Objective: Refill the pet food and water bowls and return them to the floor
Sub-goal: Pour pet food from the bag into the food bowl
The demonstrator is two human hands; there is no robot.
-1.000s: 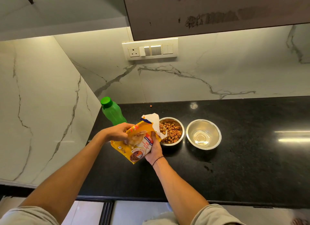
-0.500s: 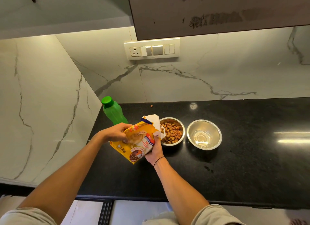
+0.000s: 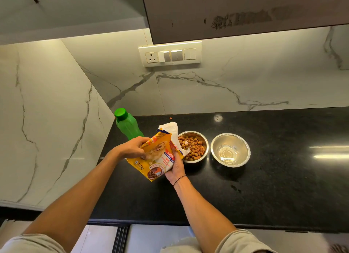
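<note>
A yellow pet food bag [image 3: 157,157] is tilted with its torn white mouth over a steel bowl [image 3: 205,142] that holds brown kibble. My left hand [image 3: 132,149] grips the bag's upper left side. My right hand [image 3: 176,166] holds it from below on the right, thumb on the front. To the right of the food bowl stands a second steel bowl [image 3: 243,146] with a little water at the bottom. A green bottle [image 3: 127,124] with its cap on stands behind the bag at the counter's left corner.
Both bowls sit on a black stone counter [image 3: 273,186] against a marble wall. One stray kibble [image 3: 171,118] lies near the back wall. A switch panel [image 3: 170,54] and a dark cabinet [image 3: 245,13] hang above. The counter's front edge runs below my arms.
The bag has tipped back slightly from the food bowl, its mouth a little higher. Both hands keep the same hold. The bowls and bottle have not moved.
</note>
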